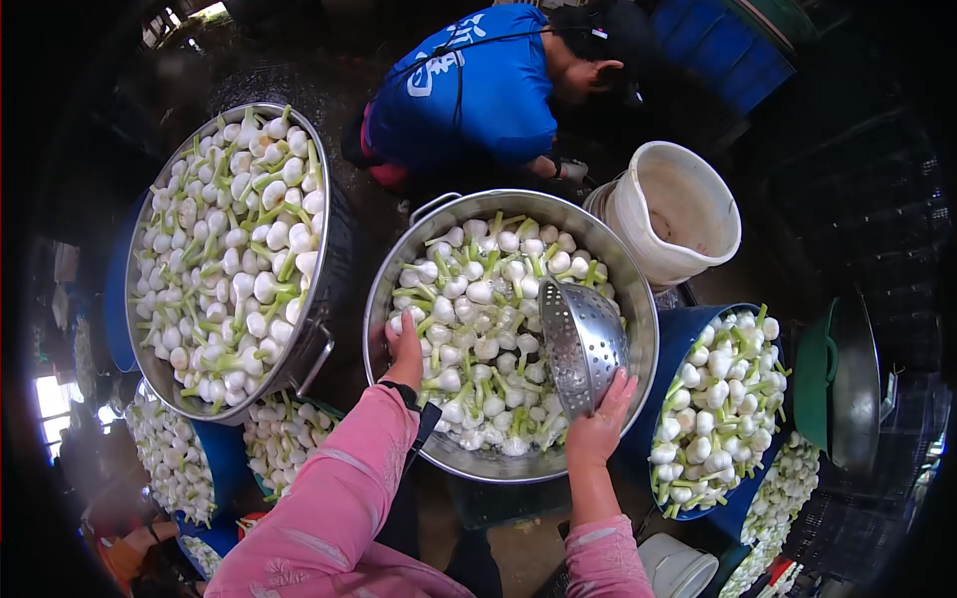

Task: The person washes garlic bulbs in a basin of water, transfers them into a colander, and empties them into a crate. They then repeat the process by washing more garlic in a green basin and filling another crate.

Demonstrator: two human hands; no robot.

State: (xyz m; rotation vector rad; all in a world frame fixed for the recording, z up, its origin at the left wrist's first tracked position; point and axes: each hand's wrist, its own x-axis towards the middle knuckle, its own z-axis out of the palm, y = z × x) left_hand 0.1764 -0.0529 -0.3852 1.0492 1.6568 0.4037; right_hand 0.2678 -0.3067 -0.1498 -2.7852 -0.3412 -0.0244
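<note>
Garlic bulbs [478,291] with green stems float in water in a large metal pot [638,289] in front of me. My right hand [598,424] grips the rim of a perforated metal colander [588,344], which is tilted on its side inside the pot on the right. My left hand [404,351] is at the pot's left inner side, fingers stretched out over the bulbs and touching them. Some of its fingers are hidden.
Another metal pot [324,224] heaped with garlic stands on the left. A blue barrel [653,399] of garlic is on the right, below a white bucket [638,214]. A person in a blue shirt [469,85] bends down beyond my pot. A white pail [678,563] sits lower right.
</note>
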